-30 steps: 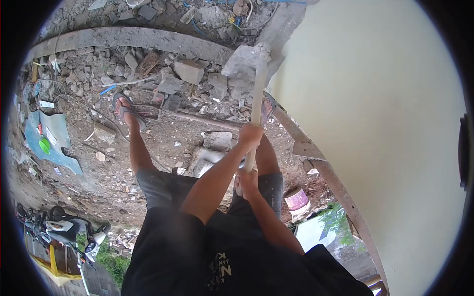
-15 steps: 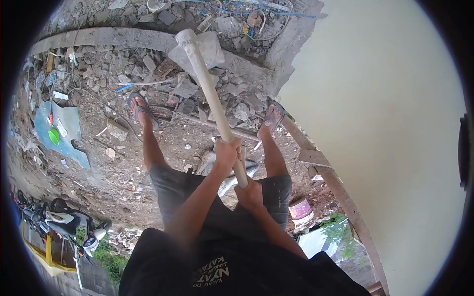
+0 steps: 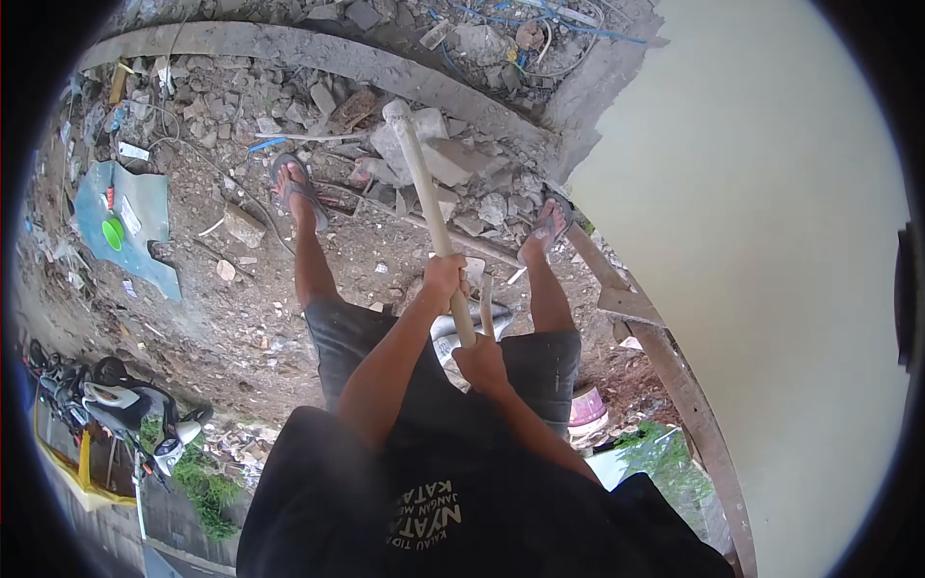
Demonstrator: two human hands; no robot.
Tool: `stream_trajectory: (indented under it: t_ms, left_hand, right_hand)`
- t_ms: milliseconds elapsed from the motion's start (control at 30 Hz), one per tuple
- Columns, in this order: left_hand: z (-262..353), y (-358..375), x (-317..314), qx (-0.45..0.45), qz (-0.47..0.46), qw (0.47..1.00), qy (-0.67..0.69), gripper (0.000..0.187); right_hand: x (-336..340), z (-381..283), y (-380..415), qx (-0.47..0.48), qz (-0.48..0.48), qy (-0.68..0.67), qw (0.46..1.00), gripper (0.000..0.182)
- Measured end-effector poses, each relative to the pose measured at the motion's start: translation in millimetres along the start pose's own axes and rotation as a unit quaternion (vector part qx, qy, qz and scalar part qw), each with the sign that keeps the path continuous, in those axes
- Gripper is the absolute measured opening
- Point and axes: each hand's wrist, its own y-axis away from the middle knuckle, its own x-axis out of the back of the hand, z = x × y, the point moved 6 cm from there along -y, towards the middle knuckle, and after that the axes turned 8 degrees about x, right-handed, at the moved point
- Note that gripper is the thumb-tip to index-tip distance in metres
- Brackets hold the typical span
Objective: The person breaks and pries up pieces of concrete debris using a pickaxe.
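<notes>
Both my hands grip a sledgehammer by its long pale wooden handle (image 3: 432, 207). My left hand (image 3: 445, 281) wraps round the middle of the handle. My right hand (image 3: 480, 364) closes on its butt end, near my shorts. At the far end, the dusty hammer head (image 3: 396, 111) overlaps broken grey concrete pieces (image 3: 455, 160) in this view. Those chunks lie between and just beyond my sandalled feet. Another narrow wooden piece (image 3: 487, 303) shows beside my hands.
A curved concrete beam (image 3: 279, 43) crosses the rubble ahead. The pale wall (image 3: 752, 241) rises at right, with a ledge (image 3: 674, 371) along its foot. At left lies a bluish sheet (image 3: 154, 207) with a green bowl (image 3: 113, 233). Motorcycles (image 3: 125, 400) stand farther back.
The sledgehammer head has come down towards the concrete. The slab that overlapped the beam has shifted towards my feet and now shows as separate pieces. Both hands keep their grip.
</notes>
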Motion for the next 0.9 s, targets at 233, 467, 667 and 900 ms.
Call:
stream_trajectory:
  t_ms: [233, 467, 667, 900]
  left_hand:
    - [11.1, 19.1, 24.5, -0.033, -0.009, 0.999, 0.027, 0.014]
    - [61.9, 19.6, 5.9, -0.108, 0.049, 0.993, 0.000, 0.016]
    - [158.7, 79.5, -31.3, -0.262, -0.022, 0.962, 0.073, 0.017]
    - [132.4, -10.0, -85.2, -0.140, -0.074, 0.987, 0.030, 0.019]
  right_hand:
    - [-17.9, -9.8, 10.5, 0.016, -0.006, 0.022, 1.000, 0.036]
    - [5.7, -40.1, -38.0, 0.133, 0.056, -0.005, 0.990, 0.029]
    - [68.2, -106.7, -78.5, 0.215, 0.096, 0.013, 0.972, 0.032]
    - [89.0, -55.3, -105.1, 0.107, 0.099, 0.002, 0.989, 0.029]
